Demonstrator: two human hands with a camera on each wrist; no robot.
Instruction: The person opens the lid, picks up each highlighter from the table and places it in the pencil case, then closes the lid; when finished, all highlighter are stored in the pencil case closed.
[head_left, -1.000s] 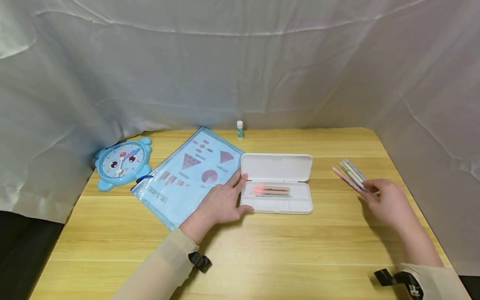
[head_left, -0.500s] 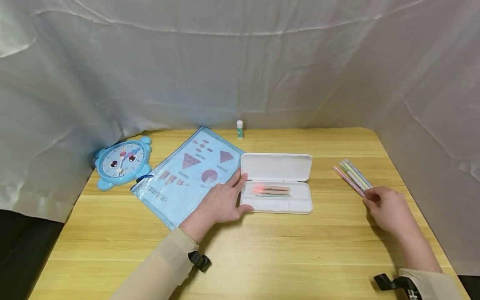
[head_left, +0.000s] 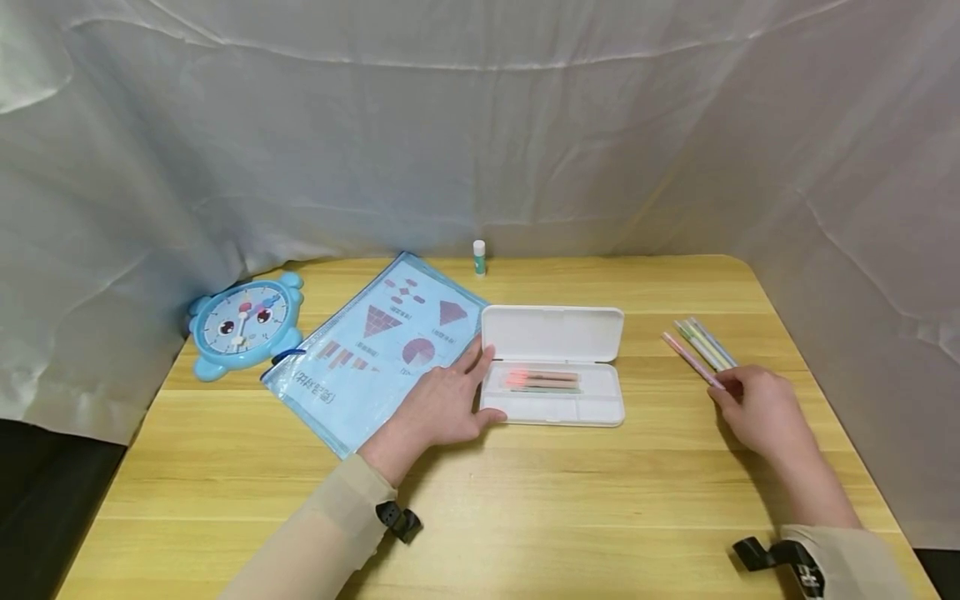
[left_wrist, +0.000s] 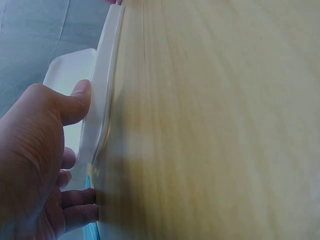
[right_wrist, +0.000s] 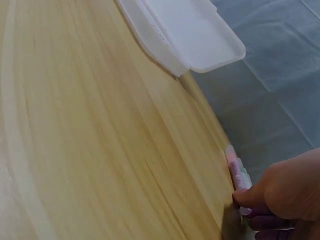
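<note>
A white pencil case (head_left: 600, 408) lies with its lid raised, and several slim pens (head_left: 543, 382) sit in its rear compartment. My left hand (head_left: 446, 404) rests at the case's left end, thumb at the front corner and fingers spread toward the hinge. On the right, my right hand (head_left: 761, 408) pinches the near end of a pink pen (head_left: 692, 358) between thumb and fingers. Several other pens (head_left: 705, 342), pale green, yellow and blue, lie just beside it, their near ends hidden by the hand. The right wrist view shows the thumb at the pink pen (right_wrist: 234, 165).
A blue zip folder (head_left: 367, 333) with printed charts lies left of the case, partly under my left hand. Further left is a blue toy clock (head_left: 247, 325). A glue stick (head_left: 479, 259) stands at the back. Grey cloth (head_left: 480, 125) hangs around the table's back and sides.
My right hand first drew back along the pens, then shifted left. The pink pen now lies slightly farther from the others. My left hand and the case have stayed put.
</note>
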